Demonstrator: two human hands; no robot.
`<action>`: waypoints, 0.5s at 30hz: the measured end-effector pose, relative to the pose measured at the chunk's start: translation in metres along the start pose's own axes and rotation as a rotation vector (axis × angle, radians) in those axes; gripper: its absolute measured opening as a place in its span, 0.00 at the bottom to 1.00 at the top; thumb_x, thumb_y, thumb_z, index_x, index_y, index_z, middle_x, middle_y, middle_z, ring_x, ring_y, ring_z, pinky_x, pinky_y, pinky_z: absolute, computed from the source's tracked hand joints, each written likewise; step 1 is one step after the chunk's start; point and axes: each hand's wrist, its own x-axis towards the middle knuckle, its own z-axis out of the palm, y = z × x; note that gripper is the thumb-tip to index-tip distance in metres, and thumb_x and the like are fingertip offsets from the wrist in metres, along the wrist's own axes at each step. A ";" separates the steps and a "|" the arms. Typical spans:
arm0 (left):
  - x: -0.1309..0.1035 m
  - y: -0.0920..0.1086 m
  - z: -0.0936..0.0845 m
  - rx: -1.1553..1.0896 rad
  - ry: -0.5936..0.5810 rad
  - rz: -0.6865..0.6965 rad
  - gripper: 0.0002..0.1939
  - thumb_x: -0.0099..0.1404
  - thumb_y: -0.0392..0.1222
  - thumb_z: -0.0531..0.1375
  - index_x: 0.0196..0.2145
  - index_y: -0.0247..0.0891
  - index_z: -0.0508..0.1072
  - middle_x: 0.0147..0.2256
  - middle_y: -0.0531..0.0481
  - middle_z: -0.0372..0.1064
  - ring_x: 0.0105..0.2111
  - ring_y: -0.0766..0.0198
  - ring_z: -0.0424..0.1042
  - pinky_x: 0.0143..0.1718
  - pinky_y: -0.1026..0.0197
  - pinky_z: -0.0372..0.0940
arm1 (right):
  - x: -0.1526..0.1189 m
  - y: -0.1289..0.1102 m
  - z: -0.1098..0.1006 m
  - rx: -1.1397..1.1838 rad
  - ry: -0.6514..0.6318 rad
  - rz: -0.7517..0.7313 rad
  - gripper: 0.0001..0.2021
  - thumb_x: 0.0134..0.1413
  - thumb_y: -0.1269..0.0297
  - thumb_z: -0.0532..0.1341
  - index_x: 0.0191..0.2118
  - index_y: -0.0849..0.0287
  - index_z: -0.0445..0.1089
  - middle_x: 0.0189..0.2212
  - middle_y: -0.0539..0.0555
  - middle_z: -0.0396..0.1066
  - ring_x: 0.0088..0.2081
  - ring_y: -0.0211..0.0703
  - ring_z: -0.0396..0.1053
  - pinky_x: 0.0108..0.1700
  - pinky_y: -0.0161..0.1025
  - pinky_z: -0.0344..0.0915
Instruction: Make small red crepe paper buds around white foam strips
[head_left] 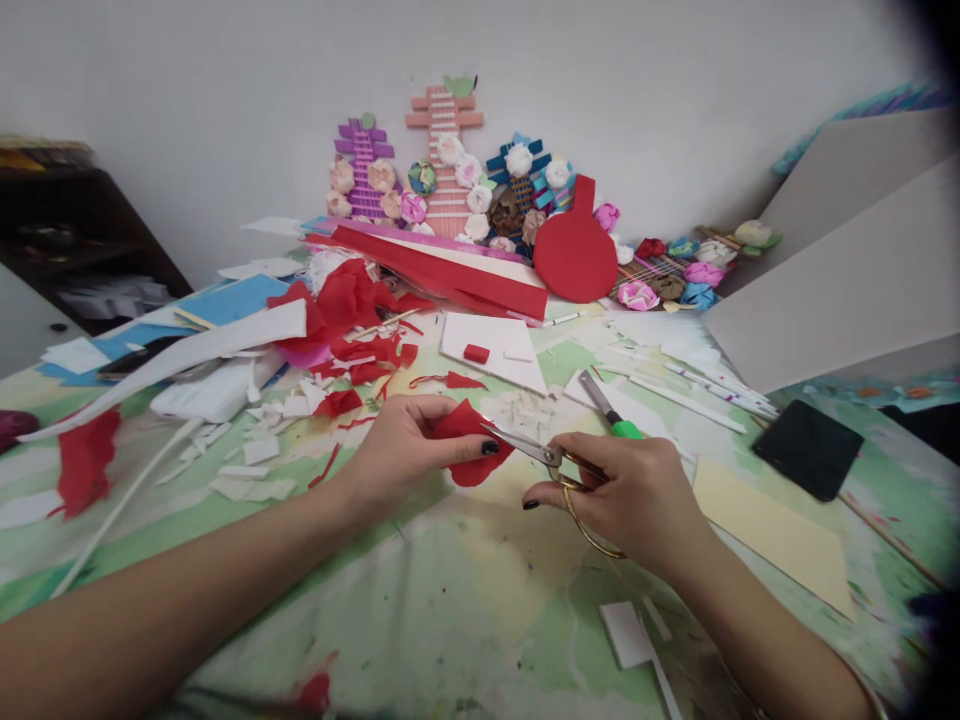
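Near the middle of the head view, my left hand (420, 440) pinches a small piece of red paper (470, 470) between thumb and fingers. My right hand (615, 485) has its thumb and fingers in the gold handles of a pair of scissors (541, 453). The scissor blades point left and lie at the upper part of the red paper, close to my left thumb. Just beyond my right hand rests a cutter (600, 398) with a green part, its blade exposed.
Red and white scraps (352, 360) litter the left side of the patterned table (450, 620). A red round shape (576, 255) and flower-decorated crafts (442, 160) stand at the wall. A black square (808, 450), yellow paper (776, 535) and a grey board (840, 250) are right.
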 end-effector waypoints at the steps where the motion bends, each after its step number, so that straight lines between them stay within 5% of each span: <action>1: 0.000 0.000 0.001 -0.004 -0.003 -0.011 0.07 0.47 0.39 0.70 0.24 0.35 0.79 0.22 0.51 0.73 0.23 0.66 0.69 0.26 0.64 0.65 | 0.000 0.000 0.000 0.000 0.000 0.001 0.28 0.48 0.35 0.58 0.25 0.60 0.73 0.12 0.45 0.59 0.16 0.31 0.53 0.22 0.32 0.51; 15: 0.001 -0.003 -0.001 -0.037 0.025 0.011 0.08 0.47 0.40 0.71 0.25 0.35 0.79 0.23 0.51 0.73 0.24 0.67 0.69 0.27 0.65 0.64 | 0.001 0.000 -0.004 0.023 -0.017 0.003 0.26 0.48 0.38 0.60 0.25 0.61 0.73 0.13 0.45 0.58 0.16 0.30 0.53 0.22 0.31 0.50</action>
